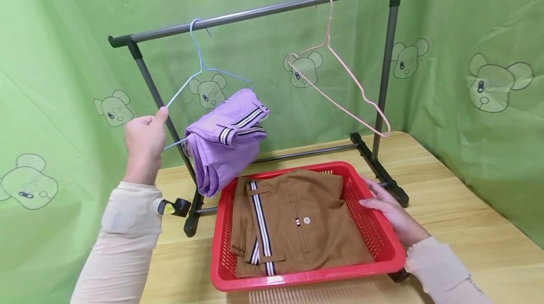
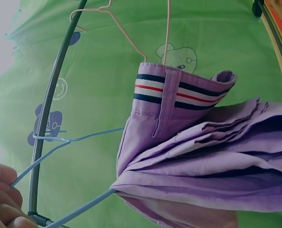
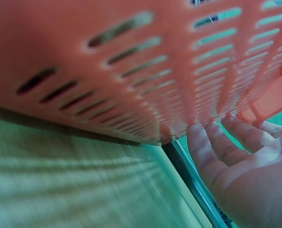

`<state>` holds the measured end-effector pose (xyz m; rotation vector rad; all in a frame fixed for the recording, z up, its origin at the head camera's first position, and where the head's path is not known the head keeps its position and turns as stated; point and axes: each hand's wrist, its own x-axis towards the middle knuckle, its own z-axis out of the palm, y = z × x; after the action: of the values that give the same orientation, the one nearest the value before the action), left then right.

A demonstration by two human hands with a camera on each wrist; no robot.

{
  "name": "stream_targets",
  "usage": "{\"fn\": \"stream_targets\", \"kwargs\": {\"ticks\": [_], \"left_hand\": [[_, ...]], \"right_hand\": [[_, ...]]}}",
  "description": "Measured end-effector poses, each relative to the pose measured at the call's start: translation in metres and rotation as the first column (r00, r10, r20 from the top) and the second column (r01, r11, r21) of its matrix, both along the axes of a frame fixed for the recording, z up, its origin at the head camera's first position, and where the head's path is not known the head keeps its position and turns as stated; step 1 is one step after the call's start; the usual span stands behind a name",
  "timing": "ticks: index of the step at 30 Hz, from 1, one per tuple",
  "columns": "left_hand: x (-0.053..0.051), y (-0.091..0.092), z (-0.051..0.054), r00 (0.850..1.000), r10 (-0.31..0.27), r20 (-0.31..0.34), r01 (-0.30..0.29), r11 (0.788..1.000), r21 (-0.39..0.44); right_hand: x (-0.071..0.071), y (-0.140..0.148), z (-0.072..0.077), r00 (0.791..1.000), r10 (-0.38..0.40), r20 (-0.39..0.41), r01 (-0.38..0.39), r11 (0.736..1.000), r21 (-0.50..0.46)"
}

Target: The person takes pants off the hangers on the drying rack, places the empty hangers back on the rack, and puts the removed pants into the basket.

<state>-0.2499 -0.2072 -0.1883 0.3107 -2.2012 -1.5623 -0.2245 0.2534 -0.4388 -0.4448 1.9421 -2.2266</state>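
The corner of a blue hanger (image 1: 201, 65) is pinched by the left hand (image 1: 145, 141), its fingers closed narrowly around the wire. Purple pants (image 1: 229, 139) are draped over the hanger's lower bar, just right of those fingers, with a striped waistband exposed. Above the same fingers, the hanger's hook is looped over a rail (image 1: 263, 11). A red basket (image 1: 331, 273) is gripped at its side by the right hand (image 1: 393, 212), the thumb laid on the rim and 4 fingertips set against the slotted wall outside. Inside the basket, left of the right fingers, brown pants (image 1: 314, 242) are laid folded, marked by a striped band and 1 pale button. Above and beyond the right fingers, a pink hanger (image 1: 328, 35) is hung from the rail. Below both hands, a wooden table (image 1: 459, 219) is seen; beyond them, a green curtain (image 1: 459, 2) is printed with animal heads.
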Motion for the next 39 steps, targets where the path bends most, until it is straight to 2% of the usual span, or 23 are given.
{"fn": "stream_targets", "kwargs": {"ticks": [11,21,28,36,39], "left_hand": [[-0.0004,0.0047,-0.0006,0.998,0.04,-0.042,-0.036,0.995,0.093],[-0.0002,0.0064,-0.0009,0.996,0.049,-0.069,-0.042,0.994,0.097],[0.0007,0.0072,0.0001,0.997,0.046,-0.066,-0.039,0.995,0.094],[0.0015,0.007,0.003,0.994,0.06,-0.095,-0.044,0.986,0.161],[0.0026,0.0075,0.0037,0.993,0.071,-0.098,-0.055,0.987,0.153]], "right_hand": [[0.0,0.0004,0.0009,1.0,0.001,0.002,-0.001,1.0,0.005],[-0.0003,0.0004,0.0016,1.0,-0.005,0.004,0.005,1.0,0.011],[0.0,0.0002,0.0012,1.0,0.003,0.018,-0.003,1.0,0.008],[0.0,-0.0002,-0.0001,1.0,0.003,0.016,-0.003,1.0,-0.015],[-0.0004,0.0,-0.0009,1.0,0.008,0.009,-0.008,1.0,-0.019]]}}
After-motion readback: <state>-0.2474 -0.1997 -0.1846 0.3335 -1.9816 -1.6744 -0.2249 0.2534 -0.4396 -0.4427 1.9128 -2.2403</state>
